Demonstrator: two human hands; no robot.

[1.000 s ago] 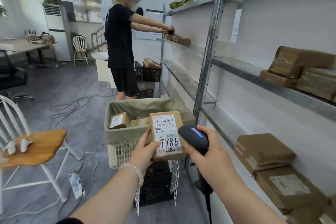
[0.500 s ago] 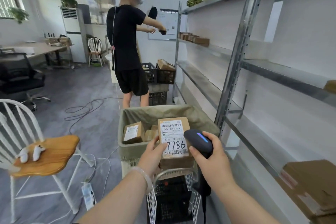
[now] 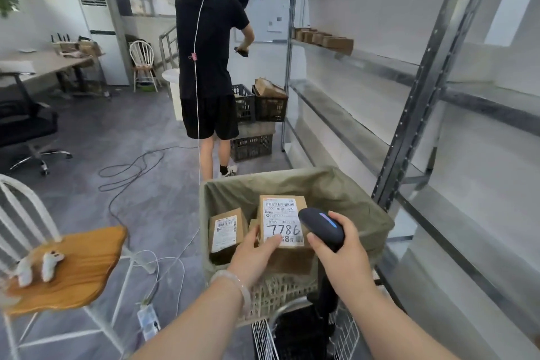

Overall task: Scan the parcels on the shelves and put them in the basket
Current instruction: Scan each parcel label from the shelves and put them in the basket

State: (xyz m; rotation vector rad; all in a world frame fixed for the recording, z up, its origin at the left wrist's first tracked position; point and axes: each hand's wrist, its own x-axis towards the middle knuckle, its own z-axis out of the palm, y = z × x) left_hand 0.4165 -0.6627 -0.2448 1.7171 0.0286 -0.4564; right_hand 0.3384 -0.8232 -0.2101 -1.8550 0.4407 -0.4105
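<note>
Head view, live: left hand [image 3: 257, 254] grips the 7786 parcel [image 3: 283, 226] by its lower edge, just over the basket [image 3: 368, 213], right hand [image 3: 342, 251] curled round the scanner [image 3: 321, 226] beside it; best tilt the label [image 3: 279, 209] scannerwards, thumb off the barcodes, then lower gently.

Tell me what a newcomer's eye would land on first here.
First, the parcel handwritten 7786, held by the left hand over the green-lined basket at bottom centre, with the right hand gripping a black scanner beside its label. Then the person in black standing with their back turned near the far shelves.
</note>
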